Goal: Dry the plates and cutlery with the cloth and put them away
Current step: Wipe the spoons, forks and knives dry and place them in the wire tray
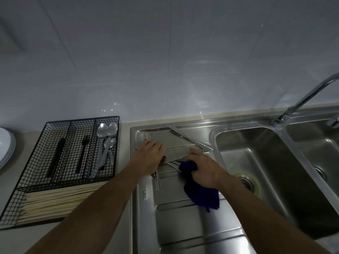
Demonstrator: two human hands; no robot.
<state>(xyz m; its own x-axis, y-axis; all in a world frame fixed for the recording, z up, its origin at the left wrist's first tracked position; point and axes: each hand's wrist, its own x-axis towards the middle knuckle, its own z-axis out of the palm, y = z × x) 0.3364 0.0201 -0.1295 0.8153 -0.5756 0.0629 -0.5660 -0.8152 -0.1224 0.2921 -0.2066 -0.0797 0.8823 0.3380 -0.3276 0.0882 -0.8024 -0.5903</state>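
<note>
The stack of white round plates (5, 147) at nine o'clock is cut off by the picture's left edge. The curved chrome tap (302, 99) at three o'clock runs out past the right edge. The left hand (149, 153) covers the handles of the steel cutlery on the draining board (176, 156), so its grip cannot be told. The right hand (203, 167) hides part of the crumpled dark blue cloth (200, 195).

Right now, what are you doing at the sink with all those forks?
A person is drying cutlery. The right hand grips a blue cloth, and the left hand reaches into the forks and knives lying on the steel draining board. Spoons already sit in the black wire organiser on the counter, beside stacked white plates.
</note>
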